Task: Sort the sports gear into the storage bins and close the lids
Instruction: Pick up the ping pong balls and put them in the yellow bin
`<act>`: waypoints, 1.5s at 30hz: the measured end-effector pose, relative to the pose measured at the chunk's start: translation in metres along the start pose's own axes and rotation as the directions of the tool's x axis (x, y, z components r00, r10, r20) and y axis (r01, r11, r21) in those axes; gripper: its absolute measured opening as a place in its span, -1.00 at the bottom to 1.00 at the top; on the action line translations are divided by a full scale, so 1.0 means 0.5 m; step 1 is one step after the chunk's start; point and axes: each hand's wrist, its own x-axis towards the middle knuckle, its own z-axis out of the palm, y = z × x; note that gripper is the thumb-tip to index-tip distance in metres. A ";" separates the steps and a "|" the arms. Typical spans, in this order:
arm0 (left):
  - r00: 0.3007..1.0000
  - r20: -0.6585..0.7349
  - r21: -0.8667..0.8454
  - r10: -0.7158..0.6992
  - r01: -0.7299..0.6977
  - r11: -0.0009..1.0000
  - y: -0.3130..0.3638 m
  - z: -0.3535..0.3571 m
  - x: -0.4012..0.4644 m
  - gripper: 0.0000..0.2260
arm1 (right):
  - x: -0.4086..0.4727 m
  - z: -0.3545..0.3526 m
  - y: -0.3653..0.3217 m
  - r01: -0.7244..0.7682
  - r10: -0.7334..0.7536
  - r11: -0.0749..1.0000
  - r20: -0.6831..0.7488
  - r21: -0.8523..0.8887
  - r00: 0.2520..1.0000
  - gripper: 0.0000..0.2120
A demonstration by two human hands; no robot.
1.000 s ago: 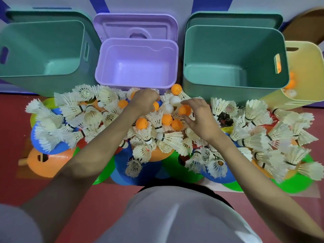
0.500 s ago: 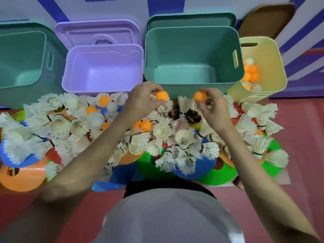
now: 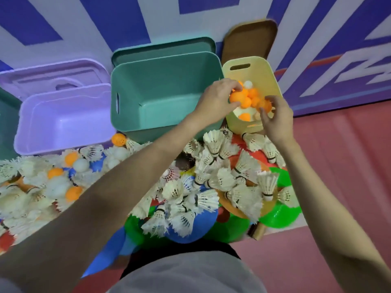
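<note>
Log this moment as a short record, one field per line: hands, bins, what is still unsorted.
left hand: over the yellow bin, fingers round an orange ball
right hand: at the yellow bin's near edge, fingers by more orange balls; grip unclear
yellow bin: holds orange and white balls
green bin: open, nothing visible inside
purple bin: open, nothing visible inside
unsorted: shuttlecocks, scattered balls, coloured discs on the floor

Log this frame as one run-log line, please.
phase: dropping balls | left hand: holds orange ball | right hand: over yellow bin | green bin: empty
</note>
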 end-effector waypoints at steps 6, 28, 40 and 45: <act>0.997 0.071 0.076 0.031 -0.036 0.996 0.020 0.048 0.086 -0.65 | 0.026 -0.001 0.016 -0.004 0.004 1.000 0.036 -0.004 0.999 -0.65; 0.893 -0.222 -0.085 -0.393 0.384 0.920 -0.225 -0.187 -0.512 -0.81 | -0.258 0.196 -0.305 0.388 -0.433 0.900 0.486 0.196 0.759 -0.67; 0.855 -0.204 0.065 -0.477 0.498 0.865 -0.295 -0.237 -0.640 -0.78 | -0.321 0.342 -0.458 0.536 -0.425 0.842 0.682 0.056 0.596 -0.60; 0.900 -0.092 0.144 -0.426 0.435 0.889 -0.309 -0.233 -0.641 -0.74 | -0.333 0.370 -0.477 0.669 -0.461 0.739 0.665 -0.079 0.588 -0.71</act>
